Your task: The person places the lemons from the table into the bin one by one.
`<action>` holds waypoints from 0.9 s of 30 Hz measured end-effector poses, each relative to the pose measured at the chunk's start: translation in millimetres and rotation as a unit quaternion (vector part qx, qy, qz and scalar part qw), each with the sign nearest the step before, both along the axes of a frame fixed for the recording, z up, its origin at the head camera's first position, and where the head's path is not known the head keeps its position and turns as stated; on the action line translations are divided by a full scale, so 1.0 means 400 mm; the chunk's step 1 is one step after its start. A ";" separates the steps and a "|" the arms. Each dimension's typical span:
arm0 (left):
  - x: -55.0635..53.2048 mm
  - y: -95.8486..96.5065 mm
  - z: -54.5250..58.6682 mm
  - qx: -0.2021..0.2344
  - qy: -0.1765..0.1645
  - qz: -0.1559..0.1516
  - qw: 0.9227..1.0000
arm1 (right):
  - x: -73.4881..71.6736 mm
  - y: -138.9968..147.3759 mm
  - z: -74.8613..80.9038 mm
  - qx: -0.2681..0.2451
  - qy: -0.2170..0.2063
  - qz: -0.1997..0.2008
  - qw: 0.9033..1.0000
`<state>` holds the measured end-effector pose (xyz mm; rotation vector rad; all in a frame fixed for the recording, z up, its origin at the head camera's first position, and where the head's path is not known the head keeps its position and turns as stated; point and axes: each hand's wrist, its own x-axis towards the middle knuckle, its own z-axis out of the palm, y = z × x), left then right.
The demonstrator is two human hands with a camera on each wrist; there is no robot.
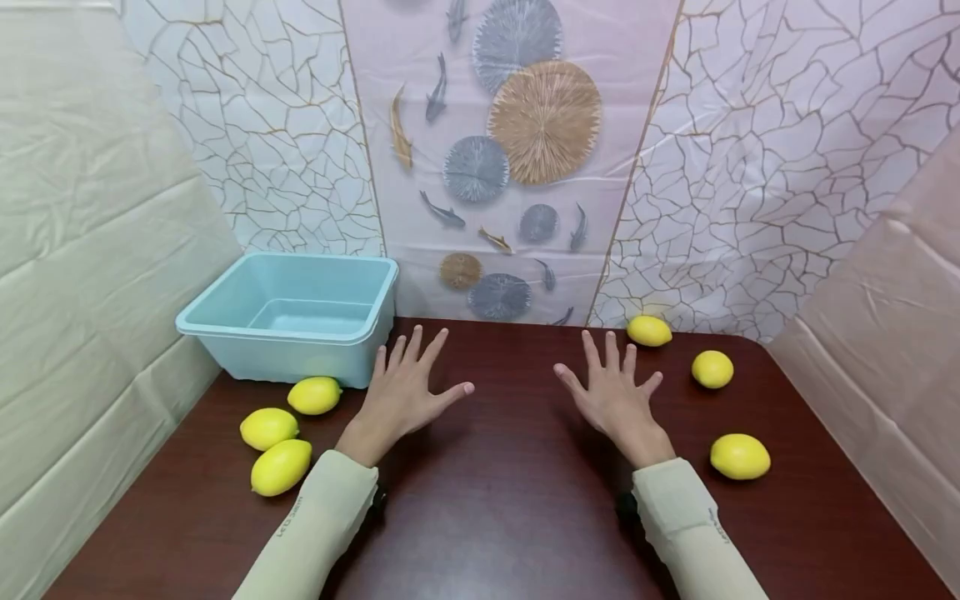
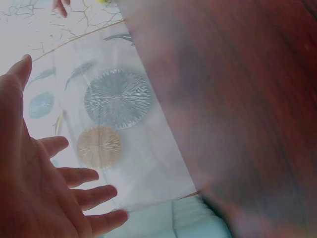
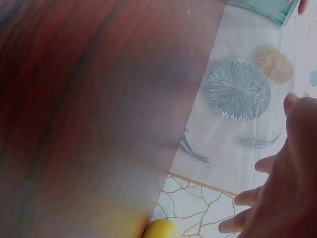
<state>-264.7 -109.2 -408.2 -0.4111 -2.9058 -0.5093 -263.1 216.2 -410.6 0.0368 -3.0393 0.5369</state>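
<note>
My left hand (image 1: 405, 392) hovers over the table with its fingers spread, holding nothing. Just left of it are a light blue plastic basin (image 1: 300, 337) and a lemon (image 1: 314, 395) close to the basin's front. Two more lemons, one (image 1: 269, 428) behind the other (image 1: 281, 467), lie nearer the left sleeve. On the other side my right hand (image 1: 617, 398) is also spread, with nothing in it. To its right are a lemon (image 1: 649, 331) by the back edge, another (image 1: 712, 369), and a third (image 1: 740, 457) closer to the front. In the right wrist view one lemon (image 3: 160, 229) shows at the bottom.
The dark red-brown table (image 1: 487, 500) meets a patterned cloth backdrop (image 1: 495, 167) at its back edge. Beige cloth walls (image 1: 90, 292) stand on both sides. The basin's visible inside holds nothing.
</note>
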 end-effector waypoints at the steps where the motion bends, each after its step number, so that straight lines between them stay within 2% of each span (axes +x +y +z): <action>1: 0.003 -0.002 0.005 0.009 -0.002 0.000 1.000 | -0.002 -0.001 0.001 -0.003 -0.002 0.001 1.000; 6: 0.013 -0.011 0.026 0.071 -0.012 0.002 0.997 | -0.012 -0.009 0.007 -0.029 0.003 0.003 1.000; 11: 0.035 -0.020 0.040 0.135 -0.016 0.019 0.990 | -0.011 -0.023 0.011 -0.056 0.024 0.010 0.998; 13: 0.049 -0.029 0.047 0.162 -0.003 0.028 0.986 | -0.010 -0.026 0.014 -0.062 0.042 0.016 0.997; 16: 0.066 -0.040 0.061 0.198 0.033 0.035 0.979 | -0.010 -0.029 0.021 -0.071 0.080 0.021 0.994; 19: 0.074 -0.050 0.076 0.227 0.079 0.037 0.970 | -0.011 -0.033 0.027 -0.085 0.109 0.020 0.990; 22: 0.077 -0.060 0.083 0.254 0.120 0.045 0.959 | -0.010 -0.041 0.031 -0.100 0.120 0.017 0.988; 25: 0.077 -0.075 0.083 0.290 0.150 0.064 0.943 | -0.009 -0.049 0.033 -0.109 0.124 0.016 0.986; 27: 0.076 -0.087 0.081 0.321 0.169 0.080 0.928 | -0.009 -0.052 0.033 -0.112 0.126 0.014 0.986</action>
